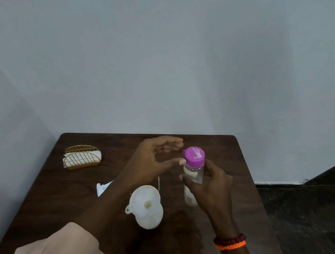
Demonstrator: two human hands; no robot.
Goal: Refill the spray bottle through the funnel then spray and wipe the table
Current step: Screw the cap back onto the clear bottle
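A clear refill bottle (192, 175) with a purple cap (194, 154) is held upright above the dark wooden table (56, 188); my right hand (208, 188) is wrapped around its body. My left hand (155, 158) hovers just left of the cap, fingers apart, thumb tip touching the bottle's neck. Nearer to me, a white funnel (145, 202) sits in the mouth of the white spray bottle (150, 220), which stands on the table between my forearms. The white spray head (102, 188) with its thin tube lies on the table, partly hidden behind my left forearm.
A gold wire holder with white napkins (82, 158) stands at the table's far left. A grey wall runs behind the table. Dark floor lies off the right edge. My left sleeve (67, 243) fills the near left corner.
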